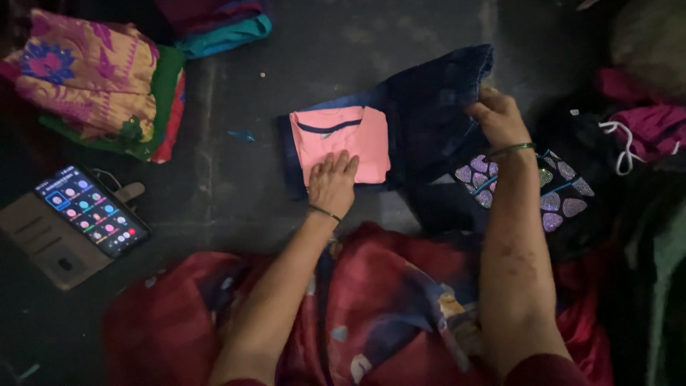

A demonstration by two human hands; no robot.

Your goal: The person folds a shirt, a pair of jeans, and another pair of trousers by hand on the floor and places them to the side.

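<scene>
On the dark floor, my left hand (332, 180) lies flat, fingers spread, on a folded pink top (341, 141) (navy trim at its neck). Beneath spreads dark blue denim (429, 107), its right edge pinched by my right hand (496, 118).

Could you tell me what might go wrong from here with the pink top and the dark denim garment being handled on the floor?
The right hand grips only an edge of the denim garment, so it could slip and unfold. The left hand presses flat on the folded pink top lying on that denim; pulling the denim may drag the top askew. The lit phone lies on the floor nearby, where cloth could cover it.
</scene>
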